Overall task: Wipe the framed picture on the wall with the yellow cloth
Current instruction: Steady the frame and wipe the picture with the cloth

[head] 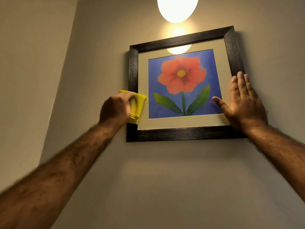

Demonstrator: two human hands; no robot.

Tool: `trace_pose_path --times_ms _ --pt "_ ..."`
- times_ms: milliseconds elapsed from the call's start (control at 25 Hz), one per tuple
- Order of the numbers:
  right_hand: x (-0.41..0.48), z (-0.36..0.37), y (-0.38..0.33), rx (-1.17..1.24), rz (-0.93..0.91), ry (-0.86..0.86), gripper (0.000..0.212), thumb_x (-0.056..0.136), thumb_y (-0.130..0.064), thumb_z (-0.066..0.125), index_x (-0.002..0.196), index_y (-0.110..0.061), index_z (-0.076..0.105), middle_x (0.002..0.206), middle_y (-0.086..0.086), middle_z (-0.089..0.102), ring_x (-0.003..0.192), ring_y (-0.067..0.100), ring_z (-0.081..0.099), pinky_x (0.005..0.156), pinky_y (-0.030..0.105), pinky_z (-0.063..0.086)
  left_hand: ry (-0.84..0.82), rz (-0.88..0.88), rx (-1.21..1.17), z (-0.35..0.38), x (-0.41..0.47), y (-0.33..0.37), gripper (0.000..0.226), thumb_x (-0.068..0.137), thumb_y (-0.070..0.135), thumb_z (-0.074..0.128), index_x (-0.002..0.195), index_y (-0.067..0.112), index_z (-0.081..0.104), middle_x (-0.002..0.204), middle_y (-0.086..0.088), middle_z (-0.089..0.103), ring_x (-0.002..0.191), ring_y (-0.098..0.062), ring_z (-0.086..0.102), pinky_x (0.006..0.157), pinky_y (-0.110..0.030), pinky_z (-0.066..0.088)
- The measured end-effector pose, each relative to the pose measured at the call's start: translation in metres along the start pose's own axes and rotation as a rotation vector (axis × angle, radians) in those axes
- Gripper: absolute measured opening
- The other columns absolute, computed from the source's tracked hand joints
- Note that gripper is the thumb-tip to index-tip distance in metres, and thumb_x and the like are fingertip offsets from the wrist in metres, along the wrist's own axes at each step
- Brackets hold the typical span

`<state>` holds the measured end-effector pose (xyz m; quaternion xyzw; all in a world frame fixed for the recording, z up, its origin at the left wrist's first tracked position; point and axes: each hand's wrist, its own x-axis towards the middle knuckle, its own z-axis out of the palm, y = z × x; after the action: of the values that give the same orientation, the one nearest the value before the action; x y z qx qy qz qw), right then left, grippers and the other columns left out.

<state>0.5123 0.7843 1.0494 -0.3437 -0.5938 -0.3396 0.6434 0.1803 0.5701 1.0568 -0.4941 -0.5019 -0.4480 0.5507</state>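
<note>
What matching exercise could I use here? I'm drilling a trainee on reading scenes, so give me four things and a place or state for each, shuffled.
Things:
1. yellow cloth
2. right hand
3. lamp
4. left hand

Places or states:
A. lit, above the framed picture
B. flat and open on the picture's right side
C. closed around the cloth
D. folded, over the picture's left edge

Pairs: 1-D, 2-B, 3-A, 4-C
</note>
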Motion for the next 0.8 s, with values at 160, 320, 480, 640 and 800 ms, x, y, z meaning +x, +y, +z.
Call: trace_pose_path --times_ms 160,320,480,640,800 --pt "0.000 0.002 0.002 -0.002 -0.001 0.005 0.100 0.093 -0.078 0.021 0.161 -0.004 0.012 0.172 0.014 0.008 0.160 0.026 0.008 0.128 0.041 0.015 -0.155 -0.011 -0.015 -0.010 0.034 -0.007 0.040 0.083 0.003 0.073 0.118 0.023 0.071 0.106 -0.009 0.074 0.093 -0.029 0.071 0.087 -0.043 0.060" --pt "0.001 0.004 0.003 0.005 -0.010 0.019 0.100 0.093 -0.077 0.021 0.160 -0.003 0.012 0.171 0.014 0.009 0.159 0.027 0.008 0.128 0.041 0.016 -0.199 -0.212 0.032 -0.011 0.054 -0.021 0.066 0.074 0.026 0.087 0.135 0.024 0.061 0.130 -0.012 0.065 0.113 -0.030 0.062 0.095 -0.041 0.054" --pt "-0.001 0.003 0.003 0.015 -0.018 0.024 0.099 0.094 -0.075 0.025 0.160 -0.003 0.013 0.171 0.015 0.009 0.159 0.027 0.008 0.128 0.041 0.016 -0.271 -0.397 -0.199 -0.012 0.055 -0.031 0.042 0.072 0.032 0.088 0.110 0.017 0.075 0.110 -0.010 0.076 0.094 -0.021 0.065 0.080 -0.031 0.052" --pt "0.001 0.000 0.002 0.018 -0.011 -0.007 0.100 0.093 -0.076 0.026 0.160 -0.003 0.012 0.171 0.015 0.008 0.159 0.028 0.007 0.128 0.042 0.014 -0.204 -0.434 -0.322 -0.013 0.041 -0.031 0.034 0.072 0.031 0.088 0.101 0.018 0.075 0.101 -0.007 0.075 0.092 -0.023 0.068 0.084 -0.038 0.060" --pt "0.000 -0.006 -0.003 0.026 0.027 -0.044 0.102 0.091 -0.077 0.025 0.160 -0.002 0.014 0.171 0.016 0.010 0.159 0.029 0.009 0.128 0.048 0.013 -0.178 -0.539 -0.501 -0.028 0.031 -0.043 0.032 0.073 0.025 0.088 0.101 0.017 0.074 0.101 -0.010 0.075 0.101 -0.031 0.072 0.089 -0.047 0.061"
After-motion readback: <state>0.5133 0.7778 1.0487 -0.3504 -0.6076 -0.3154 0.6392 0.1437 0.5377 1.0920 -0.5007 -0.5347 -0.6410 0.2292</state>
